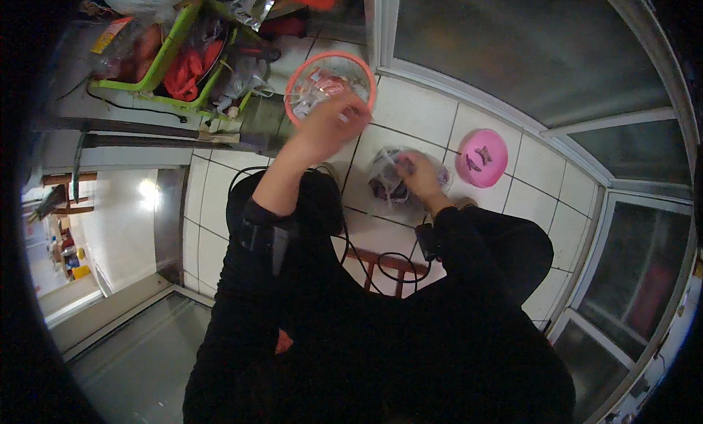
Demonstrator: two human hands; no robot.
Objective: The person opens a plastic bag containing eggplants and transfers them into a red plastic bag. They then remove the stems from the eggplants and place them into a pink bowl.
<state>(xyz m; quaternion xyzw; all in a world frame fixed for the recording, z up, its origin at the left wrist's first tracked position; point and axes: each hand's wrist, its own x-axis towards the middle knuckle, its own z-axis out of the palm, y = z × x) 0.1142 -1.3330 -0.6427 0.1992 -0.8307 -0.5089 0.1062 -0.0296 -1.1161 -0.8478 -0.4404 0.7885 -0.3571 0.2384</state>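
Observation:
My left hand (332,128) is over the near rim of a round coral-pink waste basket (374,89). Its fingers are curled and blurred by motion, and a small pale spot shows between them; whether they hold something cannot be made out. Crumpled plastic wrappers (324,86) fill the lined basket. On the tiles between my feet sits a clear plastic bag (389,190) with dark purplish-brown pieces inside. The curled fingers of my right hand (420,174) grip the bag near its top. To its right, a pink plastic bowl (483,174) holds two dark, horned pieces resembling water caltrops (483,156).
A green plastic rack (170,50) with bags and produce stands at the upper left. Long dark poles (148,141) jut in beneath it. Framed glass panels (522,45) border the tiled floor. A black cable (392,256) loops near my lap by a reddish-brown slatted seat (369,267).

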